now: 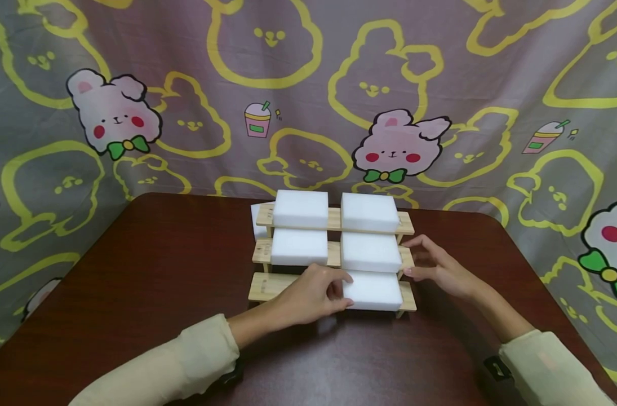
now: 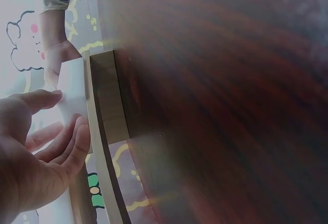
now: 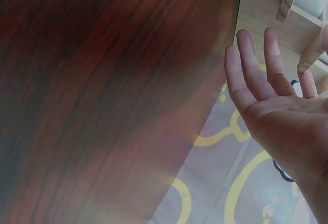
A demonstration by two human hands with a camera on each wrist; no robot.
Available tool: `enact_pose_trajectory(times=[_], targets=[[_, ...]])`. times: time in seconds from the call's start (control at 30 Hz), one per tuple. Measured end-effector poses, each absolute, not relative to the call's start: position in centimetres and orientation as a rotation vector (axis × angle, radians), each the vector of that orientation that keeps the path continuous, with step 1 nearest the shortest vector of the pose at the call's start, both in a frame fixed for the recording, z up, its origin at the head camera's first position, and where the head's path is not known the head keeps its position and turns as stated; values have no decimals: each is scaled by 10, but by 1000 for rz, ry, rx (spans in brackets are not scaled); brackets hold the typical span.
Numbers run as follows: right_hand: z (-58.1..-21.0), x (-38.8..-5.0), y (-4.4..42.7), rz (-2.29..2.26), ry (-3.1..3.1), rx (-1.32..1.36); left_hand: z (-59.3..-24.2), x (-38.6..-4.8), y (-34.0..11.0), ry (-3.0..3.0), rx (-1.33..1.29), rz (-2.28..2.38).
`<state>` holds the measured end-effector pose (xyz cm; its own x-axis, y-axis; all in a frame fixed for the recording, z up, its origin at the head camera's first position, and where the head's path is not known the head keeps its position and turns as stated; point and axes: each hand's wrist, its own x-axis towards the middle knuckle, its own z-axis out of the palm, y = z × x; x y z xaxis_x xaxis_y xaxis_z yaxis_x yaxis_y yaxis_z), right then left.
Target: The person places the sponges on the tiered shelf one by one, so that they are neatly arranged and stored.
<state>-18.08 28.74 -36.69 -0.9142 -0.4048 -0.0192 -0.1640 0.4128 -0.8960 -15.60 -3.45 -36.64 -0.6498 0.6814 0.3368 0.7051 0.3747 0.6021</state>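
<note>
A three-tier wooden rack point(image 1: 270, 286) stands on the table, with white foam blocks on its tiers. On the lowest tier, at the right, lies a foam block point(image 1: 374, 290). My left hand point(image 1: 313, 290) holds this block's left end between thumb and forefinger, its other fingers curled; the left wrist view shows the thumb point(image 2: 48, 97) against white foam. At the rack's right end is my right hand point(image 1: 442, 273), thumb and forefinger apart beside the middle tier. Its fingers spread loosely in the right wrist view and hold no block; whether they touch the wood, I cannot tell.
Two foam blocks sit on the top tier, left point(image 1: 300, 208) and right point(image 1: 369, 211), and two on the middle tier. A white flat piece point(image 1: 260, 217) shows behind the rack's left side. Behind the dark red table point(image 1: 161, 270) hangs a patterned curtain point(image 1: 298, 107).
</note>
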Motion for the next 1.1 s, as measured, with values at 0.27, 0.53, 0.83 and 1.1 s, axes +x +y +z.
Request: enact_pose_trajectory(times=[0.27,0.53,0.83,1.1], targets=[[-367,-181,288,-1507,2431,-501,-367,-158,-32,-2591,-1270,-1207],[-368,-182,288,-1511,2426,-510,-367,-158,-31,-2611,-1251,-1233],[-368,-182,288,-1516,2428,-524,-359,-155,-39,-2615,-1285,-1222],[-368,-181,288,-1517,2427,-514,-332,-153,-72,-2564,-1252,-1182]])
